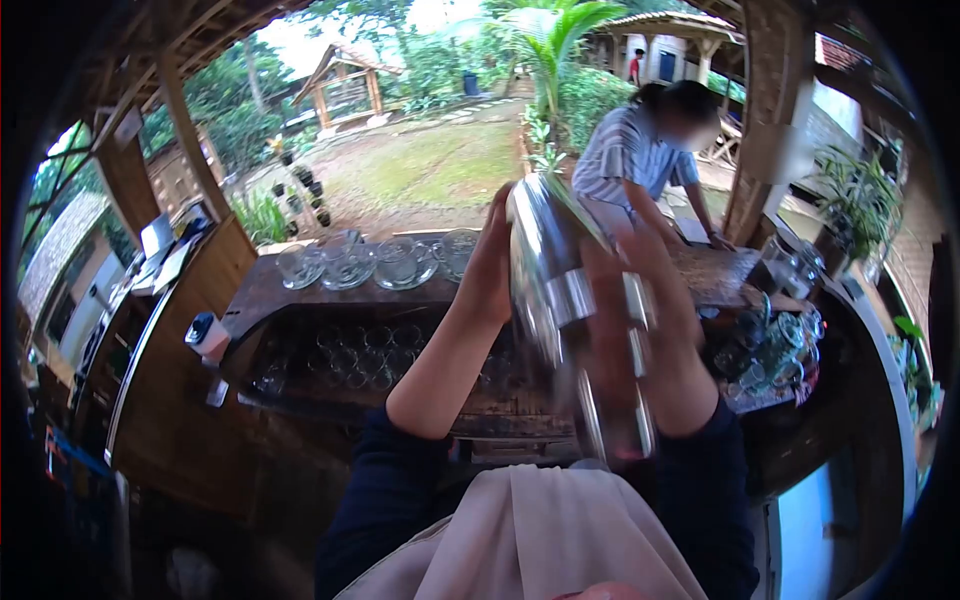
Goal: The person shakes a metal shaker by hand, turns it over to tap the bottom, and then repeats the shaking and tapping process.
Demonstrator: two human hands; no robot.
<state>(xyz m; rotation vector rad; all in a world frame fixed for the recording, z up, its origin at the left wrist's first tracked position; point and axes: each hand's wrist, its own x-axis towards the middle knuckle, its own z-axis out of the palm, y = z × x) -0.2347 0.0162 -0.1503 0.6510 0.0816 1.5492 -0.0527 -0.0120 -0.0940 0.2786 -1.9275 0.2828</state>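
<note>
A shiny metal cocktail shaker (pixel 535 265) is held up in front of my chest, tilted and smeared by motion at its near end. My left hand (pixel 493 262) grips its left side, with the fingers partly hidden behind the metal. On the other side my right hand (pixel 650 285) is wrapped round the shaker, its fingers blurred. Behind and below the shaker stretches the dark wooden counter (pixel 330 300).
Glass cups on saucers (pixel 400 262) line the counter's far edge, with rows of glasses (pixel 365 345) on a lower shelf. Glassware (pixel 785 350) crowds the right end. A lidded cup (pixel 207 336) stands at left. Across the counter, a person in a striped shirt (pixel 625 150) leans over it.
</note>
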